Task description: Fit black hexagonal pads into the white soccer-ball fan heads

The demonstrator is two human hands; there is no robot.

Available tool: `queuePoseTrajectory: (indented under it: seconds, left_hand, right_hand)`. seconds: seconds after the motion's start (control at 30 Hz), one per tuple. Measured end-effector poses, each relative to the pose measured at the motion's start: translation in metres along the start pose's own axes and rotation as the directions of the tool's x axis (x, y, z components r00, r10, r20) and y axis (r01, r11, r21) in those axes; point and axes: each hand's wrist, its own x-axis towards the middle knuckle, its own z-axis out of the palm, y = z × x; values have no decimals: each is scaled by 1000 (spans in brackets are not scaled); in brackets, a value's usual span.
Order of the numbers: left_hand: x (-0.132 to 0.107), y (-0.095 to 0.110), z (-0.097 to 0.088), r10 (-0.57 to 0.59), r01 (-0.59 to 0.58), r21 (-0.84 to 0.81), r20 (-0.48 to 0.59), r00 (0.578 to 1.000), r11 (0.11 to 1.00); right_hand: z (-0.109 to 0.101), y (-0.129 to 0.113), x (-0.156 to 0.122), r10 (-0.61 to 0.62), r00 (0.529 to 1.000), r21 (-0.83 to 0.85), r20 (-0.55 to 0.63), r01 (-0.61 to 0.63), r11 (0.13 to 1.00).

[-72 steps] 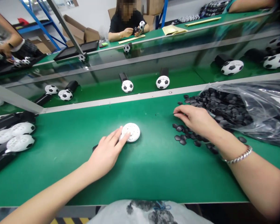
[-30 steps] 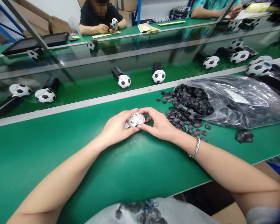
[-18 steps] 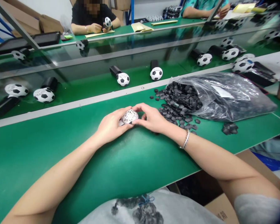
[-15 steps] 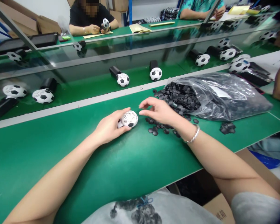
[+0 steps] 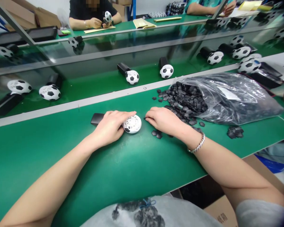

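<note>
My left hand [image 5: 110,126] is closed around a soccer-ball device [image 5: 133,125], a white ball with cut-outs on top and some black patches. Its black handle [image 5: 97,119] sticks out to the left behind my fingers, lying along the green table. Just right of the ball, my right hand [image 5: 164,121] is pinched, and the dark tip of a black pentagon piece [image 5: 144,118] shows at the fingertips. The two hands are apart. Loose black pentagon pieces [image 5: 156,134] lie below and beyond my right hand.
A clear plastic bag [image 5: 241,97] spills a heap of black pieces [image 5: 186,97] at the right. Behind a pale rail, several soccer-ball devices [image 5: 132,77] lie on a green strip. Across the table, a person in black [image 5: 92,14] holds a similar ball.
My right hand has closed its fingers into a pinch on a small black piece. The ball device has turned in my left hand, and its black handle now shows at the left.
</note>
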Motion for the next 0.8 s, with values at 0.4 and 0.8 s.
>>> queuePoseTrajectory:
  seconds: [0.4, 0.8]
  left_hand:
    - [-2, -13, 4, -33, 31, -46, -33, 999, 998]
    - [0, -5, 9, -95, 79, -151, -96, 991, 985]
  right_hand:
    - [-1, -20, -10, -220, 901, 486, -373, 392, 781]
    - [17, -29, -2, -265, 860, 383, -437, 444, 810]
